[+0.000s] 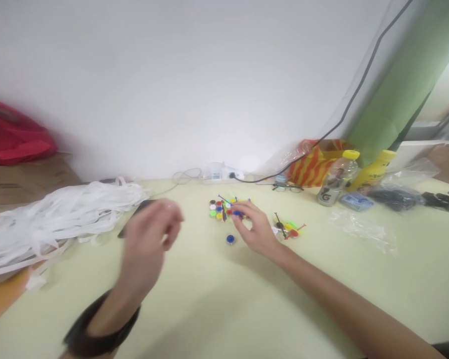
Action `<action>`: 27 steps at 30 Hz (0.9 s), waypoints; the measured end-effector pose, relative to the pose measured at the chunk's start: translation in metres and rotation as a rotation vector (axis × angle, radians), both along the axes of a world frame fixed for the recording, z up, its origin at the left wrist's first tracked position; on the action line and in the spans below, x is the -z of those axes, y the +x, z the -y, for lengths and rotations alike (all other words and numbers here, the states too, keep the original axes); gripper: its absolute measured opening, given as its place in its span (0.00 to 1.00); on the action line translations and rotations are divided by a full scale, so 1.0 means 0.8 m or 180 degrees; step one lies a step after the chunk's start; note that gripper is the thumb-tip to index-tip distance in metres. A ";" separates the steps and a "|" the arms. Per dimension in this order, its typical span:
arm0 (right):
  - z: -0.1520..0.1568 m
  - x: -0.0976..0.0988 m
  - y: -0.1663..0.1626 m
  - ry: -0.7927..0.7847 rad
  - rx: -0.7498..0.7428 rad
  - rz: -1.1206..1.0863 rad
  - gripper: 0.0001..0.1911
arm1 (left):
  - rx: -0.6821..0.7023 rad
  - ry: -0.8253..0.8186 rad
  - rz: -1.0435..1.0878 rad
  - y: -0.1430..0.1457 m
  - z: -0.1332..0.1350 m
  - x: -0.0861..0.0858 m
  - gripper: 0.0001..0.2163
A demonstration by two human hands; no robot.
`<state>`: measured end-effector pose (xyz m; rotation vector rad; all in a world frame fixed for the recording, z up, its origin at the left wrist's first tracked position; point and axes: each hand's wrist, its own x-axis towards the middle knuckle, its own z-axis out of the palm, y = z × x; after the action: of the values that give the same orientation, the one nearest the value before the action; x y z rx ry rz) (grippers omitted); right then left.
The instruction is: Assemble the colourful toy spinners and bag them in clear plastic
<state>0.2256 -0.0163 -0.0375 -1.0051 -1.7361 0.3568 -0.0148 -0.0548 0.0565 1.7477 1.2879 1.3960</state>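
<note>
My right hand point(256, 227) reaches over a group of small coloured plastic pieces, thumb and fingers apart at blue and red ones point(238, 214); no grip on a piece shows. Just left of its fingers sit several small round capped pieces point(218, 210) in rows, with thin coloured sticks point(224, 200) among them. A single blue-capped piece point(230, 240) stands apart, nearer to me. My left hand point(153, 232), blurred, is raised over the table with fingers curled inward; whatever they may hold is hidden. Right of my right hand lies a loose pile of coloured pieces and sticks point(290, 229).
White strapping point(75, 214) heaps at the left, beside a dark flat object point(134, 219). Glasses point(288, 188), a clear bottle point(338, 179), a yellow bottle point(374, 172) and a clear plastic bag point(362, 232) lie or stand at the right. A power strip point(219, 173) sits by the wall.
</note>
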 end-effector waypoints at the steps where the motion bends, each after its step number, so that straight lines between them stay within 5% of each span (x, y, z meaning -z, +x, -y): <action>1: 0.002 -0.001 0.005 -0.0133 0.0005 -0.0197 0.13 | 0.0232 -0.0149 -0.0150 0.008 -0.009 0.013 0.13; 4: 0.011 0.011 0.015 -0.0669 -0.0009 -0.0673 0.12 | 0.0961 -0.0530 -0.1020 0.031 -0.035 0.063 0.11; 10: 0.016 0.054 0.019 -0.1820 -0.0207 -0.1476 0.14 | 0.1086 -0.0160 -0.1885 0.051 -0.050 0.139 0.14; 16: 0.017 0.057 0.016 -0.1887 -0.0374 -0.1582 0.17 | 0.1208 -0.0200 -0.1554 0.050 -0.045 0.143 0.08; 21: 0.027 0.050 0.011 -0.2035 -0.0439 -0.1815 0.23 | 0.1292 -0.0800 -0.0626 0.048 -0.043 0.140 0.10; 27: 0.035 0.043 0.008 -0.1935 -0.0599 -0.1378 0.19 | 0.1536 -0.1395 0.0177 0.043 -0.051 0.146 0.16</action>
<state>0.2318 -0.0445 -0.0721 -1.0799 -1.3441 1.1849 0.0199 -0.0140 -0.0599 1.5608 0.9615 0.8114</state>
